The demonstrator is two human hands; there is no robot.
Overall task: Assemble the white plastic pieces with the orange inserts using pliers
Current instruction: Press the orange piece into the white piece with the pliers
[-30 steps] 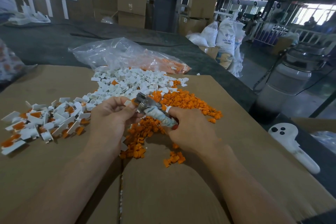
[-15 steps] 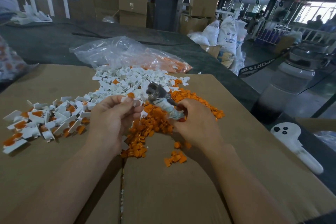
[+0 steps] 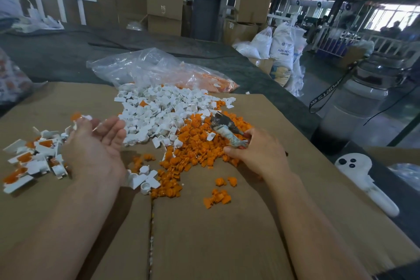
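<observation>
Left hand is open over the cardboard-covered worktop, fingers relaxed, beside the assembled pieces at the left edge. A blurred piece is at its fingertips; contact cannot be told. Right hand grips the pliers over the orange inserts at the centre. White pieces are heaped beyond. A bag lies toward the far edge.

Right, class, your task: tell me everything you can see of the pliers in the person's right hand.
The pliers are a small metal pair with a dull grey, scuffed head and handles wrapped in what looks like pale, grubby tape. The right hand grips the handles. They sit tilted, the head pointing away and to the left, above the pile of orange inserts. The picture is too blurred to show whether the jaws are parted.
</observation>
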